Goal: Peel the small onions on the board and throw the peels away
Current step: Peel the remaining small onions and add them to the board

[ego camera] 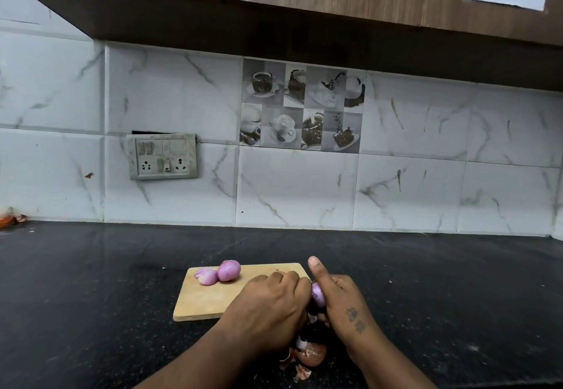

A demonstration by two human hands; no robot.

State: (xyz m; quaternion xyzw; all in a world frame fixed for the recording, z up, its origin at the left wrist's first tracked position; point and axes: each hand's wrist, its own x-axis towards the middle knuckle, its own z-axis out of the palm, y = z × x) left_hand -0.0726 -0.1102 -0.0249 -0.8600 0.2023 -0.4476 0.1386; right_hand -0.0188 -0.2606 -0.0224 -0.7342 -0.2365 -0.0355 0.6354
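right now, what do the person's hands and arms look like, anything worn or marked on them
The left hand and right hand are bare, and so are both forearms to the frame's edge: no sleeves, gloves, rings or watch show. The one marking is a dark tattoo, two small figures, on the back of the right hand near the wrist.

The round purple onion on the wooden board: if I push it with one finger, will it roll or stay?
The round purple onion would probably roll: it is nearly spherical and the pale wooden cutting board is flat. Its smooth surface suggests it may slip in a pinch. The split purple onion touching it might block it leftward.
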